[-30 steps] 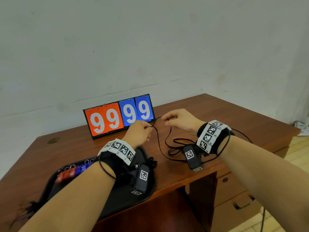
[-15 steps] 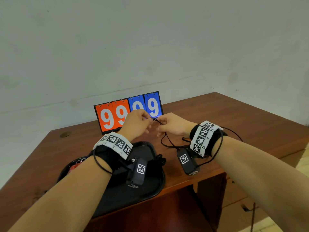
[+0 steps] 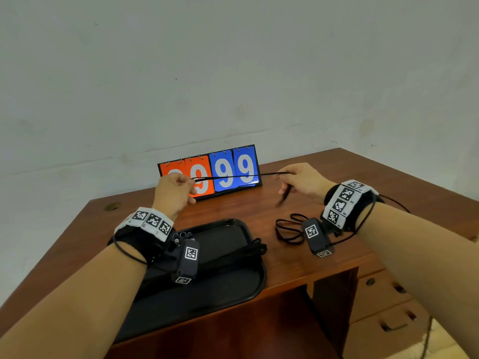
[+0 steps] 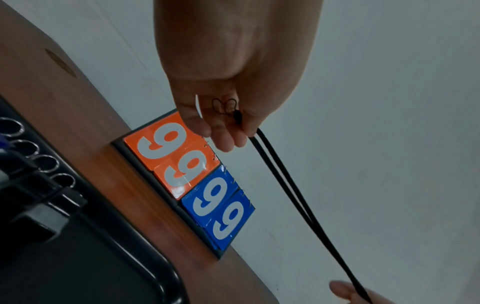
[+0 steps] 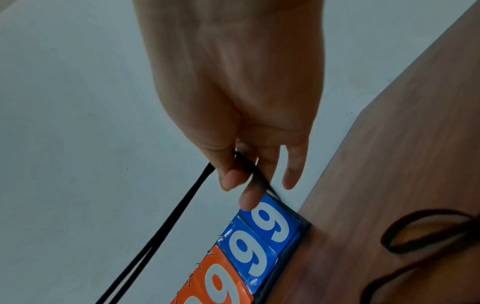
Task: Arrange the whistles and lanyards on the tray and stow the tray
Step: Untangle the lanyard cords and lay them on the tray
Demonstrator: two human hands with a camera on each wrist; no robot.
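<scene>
A black lanyard [image 3: 233, 176] is stretched taut, doubled, between my two hands above the desk. My left hand [image 3: 178, 187] pinches its end with the thin loop and clasp [image 4: 235, 115]. My right hand [image 3: 290, 177] pinches the other end, and a short tail hangs from its fingers [image 5: 233, 176]. The black tray [image 3: 233, 288] lies at the desk's front left with a bundle of black lanyards [image 3: 248, 251] on it. Several metal key rings [image 4: 39, 162] show at the tray's far rim. Another loose black lanyard [image 3: 287, 230] lies coiled on the desk under my right wrist.
An orange and blue flip scoreboard [image 3: 210, 172] reading 99 99 stands at the back of the wooden desk [image 3: 298, 263], against the wall. Drawers [image 3: 383, 307] with handles are at the desk's front right.
My hands, close together half a second ago, have moved apart and drawn the lanyard straight between them. The view has tilted up and to the left.
</scene>
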